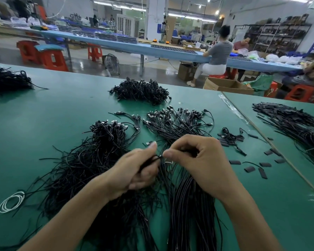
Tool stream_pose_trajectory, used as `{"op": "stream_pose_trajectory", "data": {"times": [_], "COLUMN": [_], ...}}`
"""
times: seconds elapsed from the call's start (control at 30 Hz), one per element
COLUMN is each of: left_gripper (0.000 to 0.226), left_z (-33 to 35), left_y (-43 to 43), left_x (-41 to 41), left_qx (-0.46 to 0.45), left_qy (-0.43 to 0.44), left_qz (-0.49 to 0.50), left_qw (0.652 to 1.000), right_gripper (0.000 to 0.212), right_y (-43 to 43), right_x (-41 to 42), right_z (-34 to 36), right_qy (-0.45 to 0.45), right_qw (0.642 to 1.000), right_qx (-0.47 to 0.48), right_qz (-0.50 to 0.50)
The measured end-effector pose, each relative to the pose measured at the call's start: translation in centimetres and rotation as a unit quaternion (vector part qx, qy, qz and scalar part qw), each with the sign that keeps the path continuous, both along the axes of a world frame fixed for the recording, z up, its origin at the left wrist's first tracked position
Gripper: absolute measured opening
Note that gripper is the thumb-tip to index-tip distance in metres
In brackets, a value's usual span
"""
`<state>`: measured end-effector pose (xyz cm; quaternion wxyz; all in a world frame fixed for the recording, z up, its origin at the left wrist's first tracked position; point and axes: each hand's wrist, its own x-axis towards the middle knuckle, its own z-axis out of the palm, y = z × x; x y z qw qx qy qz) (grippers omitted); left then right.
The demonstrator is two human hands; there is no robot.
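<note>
Left hand (134,171): low centre, above the green table (43,115); fingers curled, thumb and forefinger pinched on a thin black cable (155,158); further strands trailing back under the palm;
Right hand (201,160): just beside the left, fingertips nearly touching it; fingers curled inward, thumb and forefinger nipping the same black cable at its end; something dark inside the curl, too hidden to identify;
black cable: between the two hands, lifted slightly off the table, directly over the straight bundle (188,205) of cables running toward the near edge;
loose heap (98,151): black cables, left of the hands, tangled, plugs at the far end;
fanned cables (179,120): beyond the hands, USB plugs spread outward;
tangled pile (141,91): further back, centre; dark pile (5,80) at far left;
white coil (12,201): near left, among the heap's stray ends;
short black sleeves (250,168): scattered right of the right hand; small coiled cable (230,135) just beyond them;
long stack (288,120): black strips and cables on the adjoining table, right;
background: seated person (219,51) in a grey top at a long blue bench (116,44); red stools (51,58); cardboard box (227,86) on the floor.
</note>
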<state>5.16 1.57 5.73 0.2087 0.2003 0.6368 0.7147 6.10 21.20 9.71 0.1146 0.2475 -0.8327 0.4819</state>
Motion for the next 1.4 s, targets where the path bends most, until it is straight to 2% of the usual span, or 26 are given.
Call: {"op": "stream_pose_trajectory", "data": {"times": [0.1,0.2,0.23,0.3,0.4,0.5,0.6,0.7,0.77,0.87,1.0,1.17,1.27,1.33,1.4], "left_gripper": [0.054,0.043,0.040,0.035,0.035,0.034,0.029,0.037,0.046,0.057,0.055,0.053,0.055,0.055,0.051], "left_z": [0.7,1.3,1.5,1.8,0.9,-1.0,-2.1,-1.9,-1.5,-1.1,-0.9,-1.0,-1.0,-1.1,-1.5], "left_y": [-1.2,-1.2,-0.9,-0.1,0.9,1.4,1.5,1.8,2.2,2.5,1.9,0.6,0.9,1.5,2.1], "left_x": [-0.2,-0.5,-0.6,-0.9,-1.5,-1.8,-1.4,-0.5,0.3,1.0,1.1,0.7,0.7,0.8,0.7], "left_qx": [0.164,0.333,0.375,0.406,0.347,0.152,-0.023,-0.127,-0.118,-0.119,-0.056,0.005,-0.034,-0.060,-0.070], "left_qy": [-0.105,-0.171,-0.187,-0.196,-0.124,0.028,0.102,0.118,0.087,0.018,-0.035,-0.089,-0.069,-0.043,-0.010], "left_qz": [-0.067,-0.164,-0.155,-0.043,0.160,0.235,0.217,0.106,0.050,0.038,-0.033,-0.128,-0.089,-0.027,0.054], "left_qw": [0.979,0.913,0.894,0.892,0.916,0.960,0.971,0.979,0.988,0.992,0.997,0.988,0.993,0.997,0.996], "right_gripper": [0.018,0.021,0.022,0.024,0.023,0.023,0.023,0.019,0.015,0.012,0.019,0.009,0.007,0.006,0.015], "right_y": [0.0,-0.6,-0.9,-1.5,-2.5,-2.6,-1.8,-0.6,0.1,0.4,0.8,1.2,0.7,0.5,0.3], "right_x": [-0.8,-0.7,-0.4,0.2,1.5,2.4,2.5,2.1,1.9,1.6,1.2,1.0,1.0,0.9,0.8], "right_z": [-1.5,-3.4,-3.9,-4.6,-4.7,-4.1,-3.3,-2.6,-2.2,-2.1,-2.5,-3.0,-3.3,-3.5,-3.7], "right_qy": [-0.049,-0.114,-0.126,-0.136,-0.128,-0.118,-0.093,-0.061,-0.042,-0.054,-0.083,-0.174,-0.169,-0.150,-0.108], "right_qw": [0.998,0.991,0.988,0.983,0.973,0.963,0.966,0.979,0.987,0.995,0.996,0.976,0.980,0.986,0.993], "right_qx": [0.008,0.061,0.081,0.120,0.193,0.237,0.236,0.193,0.155,0.077,-0.024,-0.058,-0.032,-0.012,0.019], "right_qz": [-0.033,-0.035,-0.031,-0.020,0.021,0.057,0.049,0.014,-0.003,0.013,0.003,0.115,0.102,0.076,0.033]}}
